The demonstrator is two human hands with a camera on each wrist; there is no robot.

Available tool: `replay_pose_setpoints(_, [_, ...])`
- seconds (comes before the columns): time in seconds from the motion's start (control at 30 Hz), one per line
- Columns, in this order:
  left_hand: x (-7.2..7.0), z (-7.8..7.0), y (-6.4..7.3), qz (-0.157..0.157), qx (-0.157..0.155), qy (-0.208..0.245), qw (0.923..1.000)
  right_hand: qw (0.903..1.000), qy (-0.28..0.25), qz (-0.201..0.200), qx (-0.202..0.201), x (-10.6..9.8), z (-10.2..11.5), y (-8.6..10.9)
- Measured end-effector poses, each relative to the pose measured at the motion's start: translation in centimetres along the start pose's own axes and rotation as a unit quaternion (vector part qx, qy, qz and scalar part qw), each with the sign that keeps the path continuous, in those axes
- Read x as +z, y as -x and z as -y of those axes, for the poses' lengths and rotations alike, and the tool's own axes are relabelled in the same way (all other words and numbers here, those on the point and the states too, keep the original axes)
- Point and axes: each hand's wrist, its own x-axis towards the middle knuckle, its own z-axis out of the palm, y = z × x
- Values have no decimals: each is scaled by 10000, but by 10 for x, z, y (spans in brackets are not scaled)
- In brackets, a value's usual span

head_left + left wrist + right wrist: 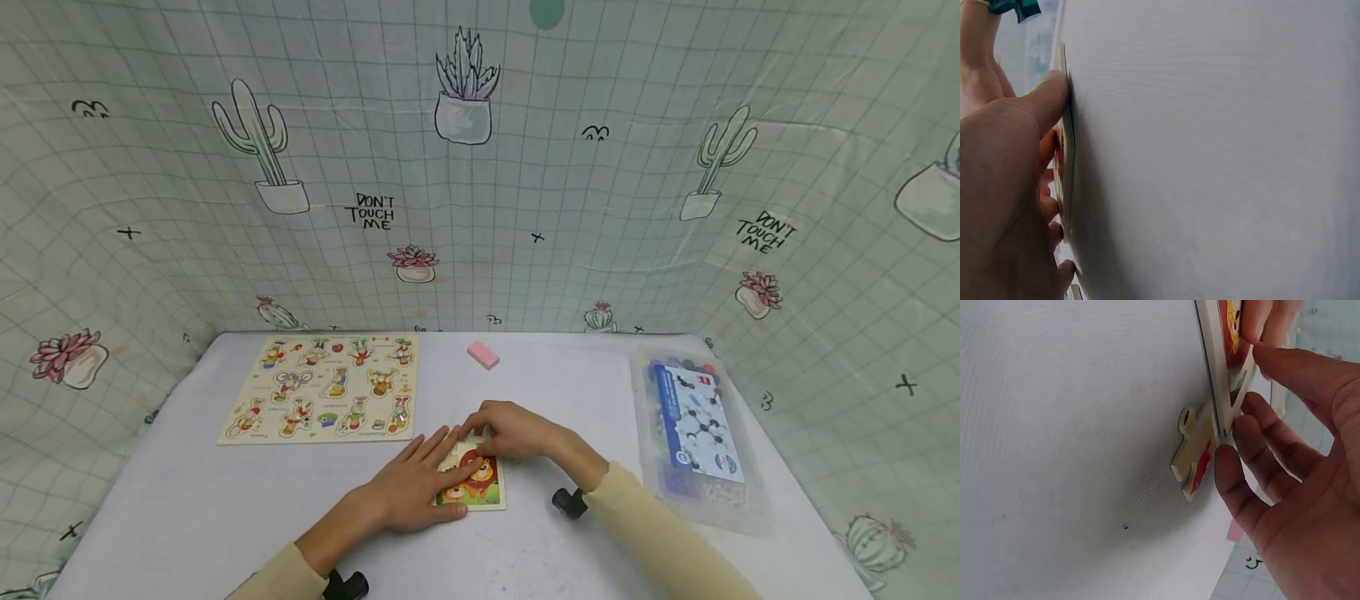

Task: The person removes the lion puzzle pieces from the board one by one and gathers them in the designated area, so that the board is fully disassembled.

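A small wooden jigsaw puzzle point(489, 493) with a lion picture lies on the white table. My left hand point(408, 490) rests flat across its left side, fingers spread and straight over the picture. At the top edge, my right hand point(517, 429) curls its fingers and thumb around the puzzle's corner. In the right wrist view, the thumb lies over the picture while the fingers point(1230, 472) bend round the frame's end. A loose jigsaw piece point(1196, 453), pale with a red patch, lies beside the frame there. From the head view the right hand hides this piece.
A wooden peg-puzzle board point(322, 387) with animal figures lies at the back left. Behind the hands is a pink eraser-like block point(483, 355). On the right stands a clear plastic box point(701, 433) with a blue-and-white label. Patterned cloth point(540, 275) hangs behind the table.
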Motion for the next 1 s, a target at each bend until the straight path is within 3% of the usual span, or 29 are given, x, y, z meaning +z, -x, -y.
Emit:
replay_pose_setpoints(0.6, [1, -4, 0, -96, 17, 205, 9997, 9996, 166, 229, 9, 3, 4, -2])
replay_pose_setpoints(1.0, [0, -4, -1, -40, -84, 138, 9999, 9988, -263, 360, 198, 0, 9, -2])
